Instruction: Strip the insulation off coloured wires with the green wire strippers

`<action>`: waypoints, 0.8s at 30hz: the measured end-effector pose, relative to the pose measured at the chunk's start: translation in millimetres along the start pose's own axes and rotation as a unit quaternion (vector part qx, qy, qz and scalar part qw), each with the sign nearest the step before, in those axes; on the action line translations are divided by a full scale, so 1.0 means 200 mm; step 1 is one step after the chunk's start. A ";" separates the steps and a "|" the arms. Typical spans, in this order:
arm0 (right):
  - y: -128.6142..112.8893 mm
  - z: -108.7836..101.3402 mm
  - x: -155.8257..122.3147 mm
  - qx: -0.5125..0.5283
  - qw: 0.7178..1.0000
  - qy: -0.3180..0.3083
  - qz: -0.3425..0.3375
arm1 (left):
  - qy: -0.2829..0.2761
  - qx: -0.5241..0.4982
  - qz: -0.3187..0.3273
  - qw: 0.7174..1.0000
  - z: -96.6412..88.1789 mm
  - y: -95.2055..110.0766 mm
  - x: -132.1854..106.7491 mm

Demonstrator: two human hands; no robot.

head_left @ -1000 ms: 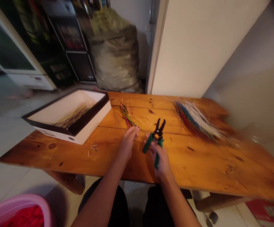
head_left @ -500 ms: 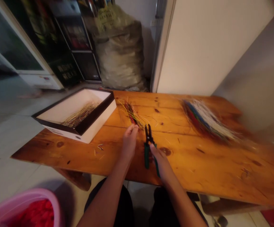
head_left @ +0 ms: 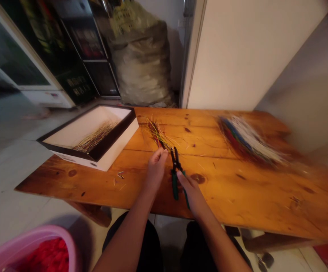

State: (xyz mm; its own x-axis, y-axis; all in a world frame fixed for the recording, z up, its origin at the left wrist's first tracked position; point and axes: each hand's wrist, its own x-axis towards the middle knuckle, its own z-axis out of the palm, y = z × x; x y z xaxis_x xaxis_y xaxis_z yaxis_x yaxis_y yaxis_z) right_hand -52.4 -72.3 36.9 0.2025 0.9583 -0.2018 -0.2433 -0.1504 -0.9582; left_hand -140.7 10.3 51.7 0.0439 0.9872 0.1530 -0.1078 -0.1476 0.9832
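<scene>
One pink tub (head_left: 53,241) on floor, one dark-rimmed white box (head_left: 107,158) with thin wires inside. Two loose wire lots: small bundle (head_left: 158,136) mid-table, larger multicoloured pile (head_left: 249,141) far right. One green-handled pliers (head_left: 177,177) between. Left hand (head_left: 155,170) pinched on near end of small bundle. Right hand (head_left: 191,190) clenched round pliers handles, tip just beside left fingertips. Knotty wooden table (head_left: 237,192); grey sack (head_left: 141,64) behind, pale wall right.
</scene>
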 end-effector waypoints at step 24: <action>0.00 0.03 -0.03 -0.006 1.000 -0.017 0.018 | -0.040 -0.046 -0.030 0.998 0.01 -0.04 -0.01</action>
State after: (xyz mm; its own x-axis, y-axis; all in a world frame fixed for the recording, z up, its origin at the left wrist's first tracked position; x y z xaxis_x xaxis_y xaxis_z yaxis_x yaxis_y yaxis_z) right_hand -59.1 -76.6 40.1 0.1614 0.9598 -0.2297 -0.2381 -0.1880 -0.9529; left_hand -137.9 9.1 44.6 0.1311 0.9859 0.1044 -0.1928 -0.0779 0.9781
